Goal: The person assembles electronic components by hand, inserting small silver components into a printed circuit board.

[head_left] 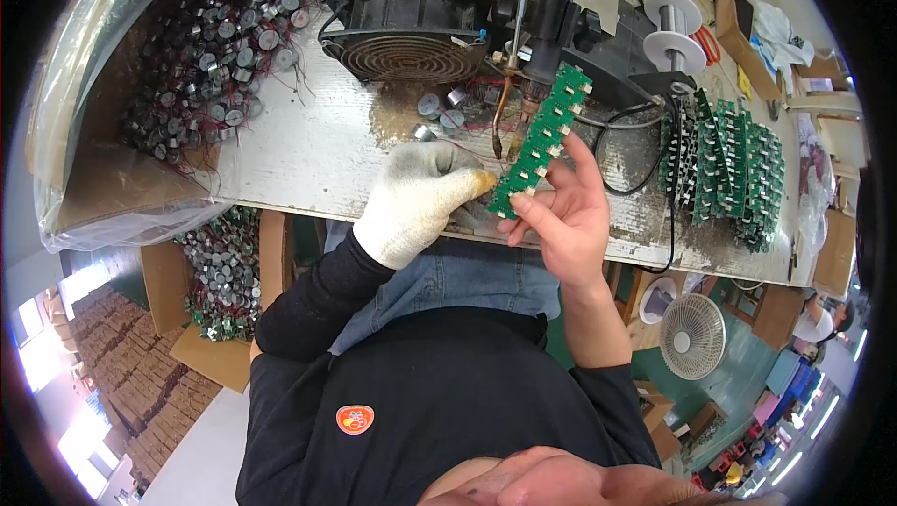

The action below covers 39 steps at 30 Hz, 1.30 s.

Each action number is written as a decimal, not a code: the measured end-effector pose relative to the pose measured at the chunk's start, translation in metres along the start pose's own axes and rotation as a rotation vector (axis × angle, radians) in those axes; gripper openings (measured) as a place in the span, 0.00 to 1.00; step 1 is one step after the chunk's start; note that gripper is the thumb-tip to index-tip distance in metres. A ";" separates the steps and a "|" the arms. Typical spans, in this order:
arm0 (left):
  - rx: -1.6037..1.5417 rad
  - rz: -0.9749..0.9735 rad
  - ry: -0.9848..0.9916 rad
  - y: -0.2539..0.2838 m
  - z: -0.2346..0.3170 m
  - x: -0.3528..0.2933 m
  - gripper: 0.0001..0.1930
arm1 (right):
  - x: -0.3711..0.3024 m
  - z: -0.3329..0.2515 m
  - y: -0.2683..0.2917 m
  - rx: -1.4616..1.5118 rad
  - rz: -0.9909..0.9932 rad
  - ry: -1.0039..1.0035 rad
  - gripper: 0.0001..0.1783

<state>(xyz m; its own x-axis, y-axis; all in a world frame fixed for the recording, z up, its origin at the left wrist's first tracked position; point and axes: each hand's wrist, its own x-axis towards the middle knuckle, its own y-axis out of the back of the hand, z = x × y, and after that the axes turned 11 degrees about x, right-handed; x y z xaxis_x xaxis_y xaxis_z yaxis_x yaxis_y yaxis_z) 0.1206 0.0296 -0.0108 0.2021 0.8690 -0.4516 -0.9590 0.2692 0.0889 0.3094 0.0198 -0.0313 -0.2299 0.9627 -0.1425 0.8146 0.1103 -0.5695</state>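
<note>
My bare right hand (570, 216) grips a long green circuit board strip (547, 137) by its lower end, thumb on top. The strip slants up and away, with small white connectors along its right edge. In a white glove with stained fingertips, my left hand (416, 193) is closed in a pinch beside the board's lower left edge. What its fingers hold is hidden. Just beyond the hands, a soldering tip (498, 140) points down from its stand, left of the board. A few round metal motors (439, 112) with thin red wires lie beyond my left hand.
A black fan (408, 39) stands at the back. Many wired motors (234, 48) are heaped at the left by clear plastic. At the right are stacked green boards (733, 165) and solder spools (675, 29). A carton (168, 277) and a white fan (692, 336) are below table level.
</note>
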 end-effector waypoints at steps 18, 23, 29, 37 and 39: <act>0.536 0.443 -0.607 0.051 -0.030 -0.017 0.20 | 0.003 0.005 0.002 -0.065 0.099 0.037 0.41; 0.836 0.998 -0.368 0.110 -0.033 -0.012 0.12 | 0.003 0.005 0.003 -0.083 0.097 0.052 0.39; 1.189 0.791 -0.357 0.153 -0.014 -0.001 0.14 | 0.003 0.008 0.004 -0.096 0.088 0.068 0.40; 1.424 0.508 -0.425 0.164 -0.006 0.029 0.11 | 0.002 0.009 0.004 -0.077 0.094 0.064 0.40; 1.438 0.464 -0.425 0.165 -0.005 0.034 0.10 | 0.003 0.009 0.004 -0.080 0.089 0.063 0.40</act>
<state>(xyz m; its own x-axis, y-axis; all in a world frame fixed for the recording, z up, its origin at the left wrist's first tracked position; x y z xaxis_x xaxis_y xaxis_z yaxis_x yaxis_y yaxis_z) -0.0314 0.1014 -0.0164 0.2312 0.9671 0.1058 -0.0150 -0.1052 0.9943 0.3074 0.0210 -0.0410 -0.1231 0.9829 -0.1371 0.8708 0.0407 -0.4899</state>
